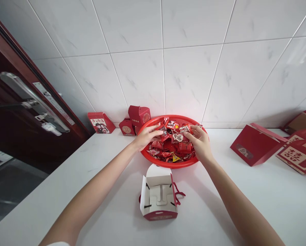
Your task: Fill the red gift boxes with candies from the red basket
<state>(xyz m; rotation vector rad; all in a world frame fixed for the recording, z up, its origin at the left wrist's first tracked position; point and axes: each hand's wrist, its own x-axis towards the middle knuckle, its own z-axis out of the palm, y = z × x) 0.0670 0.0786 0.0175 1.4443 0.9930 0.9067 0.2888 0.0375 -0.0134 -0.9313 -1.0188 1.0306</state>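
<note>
Both hands are over a red plastic basket (174,165) with many wrapped candies in it. My left hand (149,136) is closed on a dark red candy packet (164,134) at the basket's left side. On the right, my right hand (199,141) pinches a small red-and-white wrapped candy (184,129) between thumb and fingers. A larger red packet with white lettering (180,137) lies just under it. In front of the basket stands an open gift box (160,214), white inside, with a red cord (179,193) at its right side. Its inside shows only bare card.
Small red boxes (140,116) stand against the tiled wall, left of the basket, beside a box with a printed couple (101,123). A red box (255,145) and flat red cartons (298,155) lie at right. A dark door with a handle (35,100) borders the table's left.
</note>
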